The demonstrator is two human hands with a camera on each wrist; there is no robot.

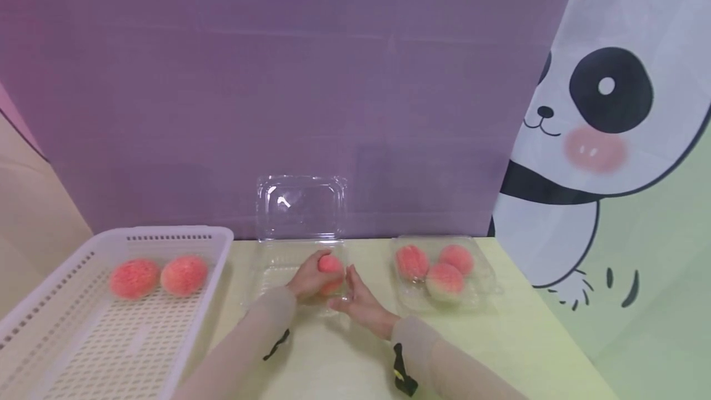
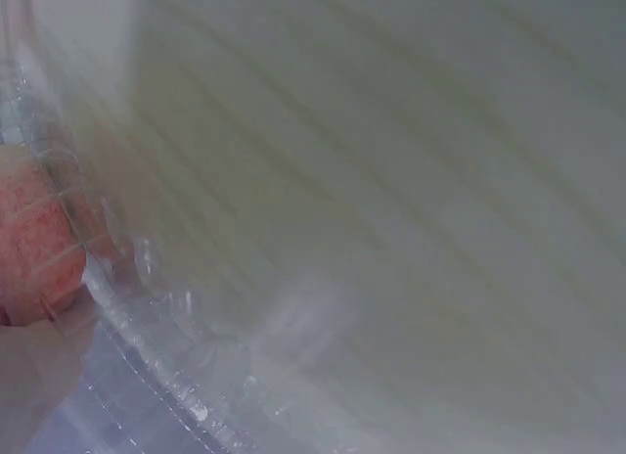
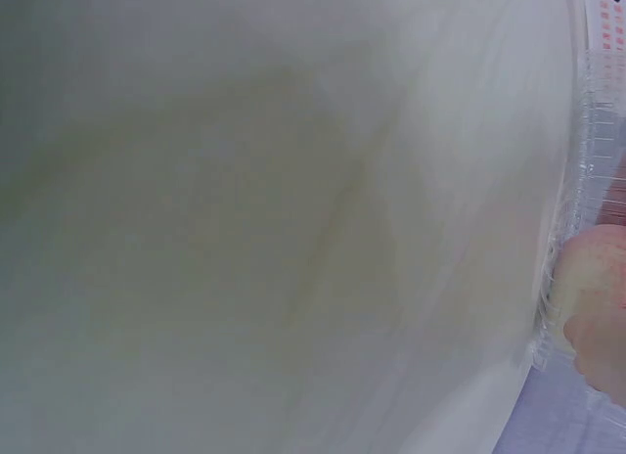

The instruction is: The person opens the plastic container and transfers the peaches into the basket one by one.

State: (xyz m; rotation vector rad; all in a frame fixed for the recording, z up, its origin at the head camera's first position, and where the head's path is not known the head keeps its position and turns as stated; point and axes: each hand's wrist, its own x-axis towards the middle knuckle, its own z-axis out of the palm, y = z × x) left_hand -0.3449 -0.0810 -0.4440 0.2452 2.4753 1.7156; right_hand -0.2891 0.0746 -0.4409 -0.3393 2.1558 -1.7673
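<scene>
A clear plastic clamshell box (image 1: pixel 276 262) lies on the table with its lid (image 1: pixel 302 208) standing up at the back. My left hand (image 1: pixel 305 278) grips a pink-red peach (image 1: pixel 331 263) at the right side of the box, its thumb across the front. Part of that peach (image 2: pixel 37 244) shows at the edge of the left wrist view, behind clear plastic. My right hand (image 1: pixel 366 307) is at the box's front right corner, thumb and fingers spread apart, close to the peach. In the right wrist view, fingertips touch the pale side of a peach (image 3: pixel 582 278).
At the left, a white perforated basket (image 1: pixel 219 264) holds two peaches (image 1: pixel 158 278). A second clear box (image 1: pixel 483 276) with three peaches (image 1: pixel 446 281) sits right of my hands. Behind the pale yellow table (image 1: pixel 311 369) rises a purple panel (image 1: pixel 300 91).
</scene>
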